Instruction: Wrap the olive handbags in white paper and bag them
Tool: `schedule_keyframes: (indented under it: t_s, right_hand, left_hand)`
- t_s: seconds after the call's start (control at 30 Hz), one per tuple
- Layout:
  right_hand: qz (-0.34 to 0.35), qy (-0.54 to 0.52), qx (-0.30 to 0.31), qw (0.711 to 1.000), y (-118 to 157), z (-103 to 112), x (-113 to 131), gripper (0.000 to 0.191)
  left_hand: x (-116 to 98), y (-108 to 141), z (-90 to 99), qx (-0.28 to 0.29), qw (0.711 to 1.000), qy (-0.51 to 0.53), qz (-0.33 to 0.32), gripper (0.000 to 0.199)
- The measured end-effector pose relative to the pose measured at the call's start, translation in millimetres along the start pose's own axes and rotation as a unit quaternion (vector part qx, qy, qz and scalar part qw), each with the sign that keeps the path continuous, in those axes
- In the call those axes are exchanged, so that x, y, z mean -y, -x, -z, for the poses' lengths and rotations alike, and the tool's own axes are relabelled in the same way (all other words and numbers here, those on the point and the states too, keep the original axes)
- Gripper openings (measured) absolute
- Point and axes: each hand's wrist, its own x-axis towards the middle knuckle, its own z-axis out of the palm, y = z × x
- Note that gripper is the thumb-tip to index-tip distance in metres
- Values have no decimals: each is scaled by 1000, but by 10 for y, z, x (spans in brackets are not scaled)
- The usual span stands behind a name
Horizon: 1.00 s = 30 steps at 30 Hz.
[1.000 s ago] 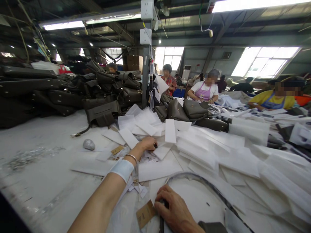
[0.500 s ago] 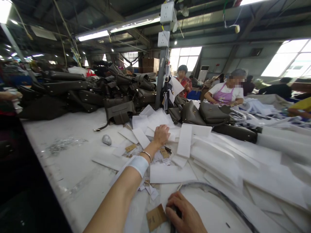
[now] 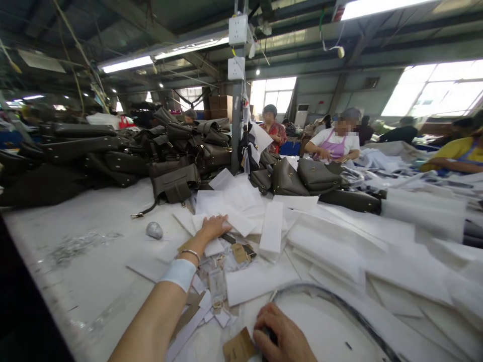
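Observation:
My left hand (image 3: 214,227) reaches forward, palm down, its fingers stretched over loose white sheets (image 3: 241,198) and touching them. Below its wrist lie brown card tags (image 3: 240,253) and small clear packets (image 3: 216,284). At the near edge my right hand (image 3: 284,333) has its fingers curled round a dark piece, apparently part of the dark strap (image 3: 343,304) in clear wrapping that arcs away to the right; the join is hidden by the hand. A brown tag (image 3: 238,346) lies against its fingers.
Dark bags (image 3: 173,183) are heaped behind, with more bags (image 3: 289,177) by a post (image 3: 236,115). White foam sheets (image 3: 328,246) cover the right side. A grey lump (image 3: 154,230) and small metal bits (image 3: 81,246) lie left. Co-workers (image 3: 334,143) are across the table.
My left hand has drawn back and to the left across the white sheets, uncovering more tags and packets. My right hand stays round the dark piece. The whole view has shifted slightly.

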Motion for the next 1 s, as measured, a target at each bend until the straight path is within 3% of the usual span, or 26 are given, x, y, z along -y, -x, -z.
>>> schedule_keyframes:
  t_s: [0.13,0.2,0.27,0.33,0.43,0.5,0.57,0.67,0.8,0.9,1.0]
  right_hand:
    - [-22,2,-36,999,25,9,96,14]
    - [-24,-2,-47,999,31,13,132,15]
    - [-30,-8,-52,998,26,21,156,15]
    - [-36,-9,-45,998,15,38,170,15]
    - [-40,-13,-33,999,9,79,189,17]
    - [-46,-19,-29,998,22,114,210,19]
    - [-59,-24,-27,998,51,149,237,21]
    - [-73,-35,-37,996,113,183,281,23]
    - [-97,-40,-46,993,172,189,304,20]
    - [-104,-35,-43,993,158,190,288,20]
    - [-87,-27,-26,996,112,199,258,20]
  left_hand:
    - [-181,56,374,-16,999,-29,-22,42]
    - [-466,37,549,-51,997,-29,-56,38]
    - [-902,44,638,-68,990,-15,-124,35]
    - [-1440,114,610,-37,974,5,-224,30]
    - [-2259,312,384,56,927,20,-370,17]
    - [-2699,434,198,77,907,15,-415,16]
    - [-3002,487,67,70,903,5,-423,27]
    - [-3216,383,61,35,909,1,-414,51]
    - [-3251,-6,338,-16,917,16,-397,72]
    - [-3222,-317,555,-31,919,28,-392,73]
    - [-3185,-543,631,-29,923,31,-382,62]
